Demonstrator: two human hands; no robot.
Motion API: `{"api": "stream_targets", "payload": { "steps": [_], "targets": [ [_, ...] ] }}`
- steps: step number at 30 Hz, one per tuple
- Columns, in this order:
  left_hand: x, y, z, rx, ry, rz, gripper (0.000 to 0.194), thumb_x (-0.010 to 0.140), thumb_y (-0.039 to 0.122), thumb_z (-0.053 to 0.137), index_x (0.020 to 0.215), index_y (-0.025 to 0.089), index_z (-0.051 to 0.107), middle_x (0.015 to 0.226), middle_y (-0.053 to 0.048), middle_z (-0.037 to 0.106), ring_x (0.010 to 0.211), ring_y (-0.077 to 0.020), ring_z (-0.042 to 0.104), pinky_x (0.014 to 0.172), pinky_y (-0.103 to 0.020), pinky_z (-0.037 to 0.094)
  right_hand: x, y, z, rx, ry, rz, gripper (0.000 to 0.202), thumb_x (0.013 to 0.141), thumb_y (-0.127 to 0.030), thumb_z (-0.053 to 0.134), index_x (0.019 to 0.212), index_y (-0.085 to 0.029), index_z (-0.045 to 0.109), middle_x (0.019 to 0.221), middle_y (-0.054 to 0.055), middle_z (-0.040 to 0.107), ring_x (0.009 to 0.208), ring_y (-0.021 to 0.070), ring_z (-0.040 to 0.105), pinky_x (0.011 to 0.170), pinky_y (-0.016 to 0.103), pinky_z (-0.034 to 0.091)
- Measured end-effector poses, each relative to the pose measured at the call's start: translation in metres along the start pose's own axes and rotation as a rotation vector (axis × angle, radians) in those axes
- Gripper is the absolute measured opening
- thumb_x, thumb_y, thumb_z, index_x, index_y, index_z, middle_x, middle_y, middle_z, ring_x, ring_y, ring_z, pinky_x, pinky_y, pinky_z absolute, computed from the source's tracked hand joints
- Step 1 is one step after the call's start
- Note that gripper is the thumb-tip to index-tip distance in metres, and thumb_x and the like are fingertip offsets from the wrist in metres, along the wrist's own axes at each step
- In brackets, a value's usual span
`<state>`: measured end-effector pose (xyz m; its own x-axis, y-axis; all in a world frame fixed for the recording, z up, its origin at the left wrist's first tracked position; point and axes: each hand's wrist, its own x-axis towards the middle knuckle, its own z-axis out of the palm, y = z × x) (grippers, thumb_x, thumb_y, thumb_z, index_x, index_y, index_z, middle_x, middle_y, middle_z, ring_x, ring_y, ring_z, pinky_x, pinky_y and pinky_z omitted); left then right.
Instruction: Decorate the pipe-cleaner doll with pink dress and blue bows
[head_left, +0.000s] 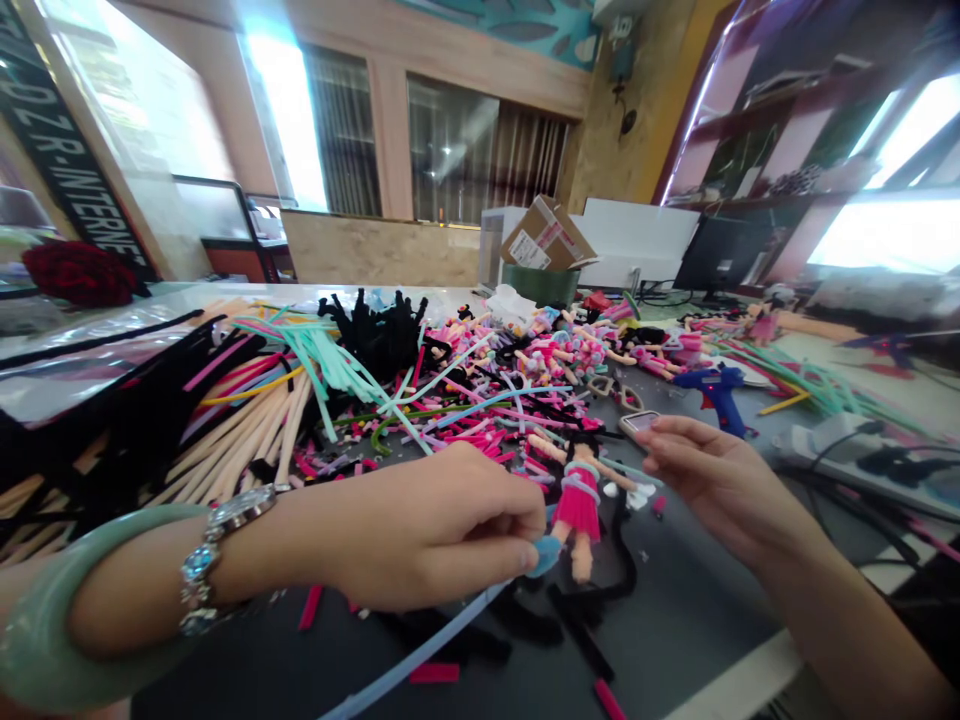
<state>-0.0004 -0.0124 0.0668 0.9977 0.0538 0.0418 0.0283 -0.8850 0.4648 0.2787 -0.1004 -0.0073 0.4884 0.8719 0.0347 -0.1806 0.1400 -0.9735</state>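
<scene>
My left hand point(442, 530), wearing a watch, a bracelet and a bangle, is closed in a pinch on a light blue pipe cleaner point(442, 632). The pipe cleaner trails down to the near edge, and a blue rounded end point(546, 556) shows past my thumb, against one foot of a doll. This pipe-cleaner doll point(577, 505) lies face up beyond my fingers, with black hair, a pink dress and a grey-lilac band. My right hand point(697, 470) pinches a small flat rectangular object point(637, 423) with a pale rim; its kind is unclear.
Cut pink and black pipe-cleaner pieces point(435, 673) litter the dark table. Bundles of beige point(240, 430), mint point(322, 360) and black stems lie at left. Several finished dolls point(570, 345) are heaped behind. At right are scissors point(619, 392), a blue glue gun point(716, 392) and a power strip point(840, 450).
</scene>
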Motion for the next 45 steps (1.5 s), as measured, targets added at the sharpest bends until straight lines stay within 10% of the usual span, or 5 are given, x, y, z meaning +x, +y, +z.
{"api": "stream_targets", "payload": {
  "steps": [36,45],
  "targets": [
    [0.003,-0.020,0.002,-0.373,0.018,-0.116,0.021,0.089,0.025,0.047,0.070,0.017,0.045,0.049,0.004,0.053,0.048,-0.0095,0.051,0.051,-0.018,0.037,-0.008,0.005,0.010,-0.567,-0.115,-0.217,0.037,0.077,-0.044,0.066,0.052,-0.017,0.061,0.054,0.001,0.061,0.053,0.0120,0.051,0.055,0.025,0.040],
    [0.004,-0.023,0.004,-0.507,0.047,-0.156,0.019,0.088,0.021,0.048,0.071,0.016,0.046,0.049,0.004,0.052,0.048,-0.0087,0.053,0.049,-0.016,0.037,-0.009,0.006,0.009,-0.642,-0.031,-0.317,0.020,0.069,-0.039,0.074,0.075,-0.020,0.073,0.066,0.003,0.071,0.058,0.0168,0.062,0.056,0.027,0.046]
  ]
}}
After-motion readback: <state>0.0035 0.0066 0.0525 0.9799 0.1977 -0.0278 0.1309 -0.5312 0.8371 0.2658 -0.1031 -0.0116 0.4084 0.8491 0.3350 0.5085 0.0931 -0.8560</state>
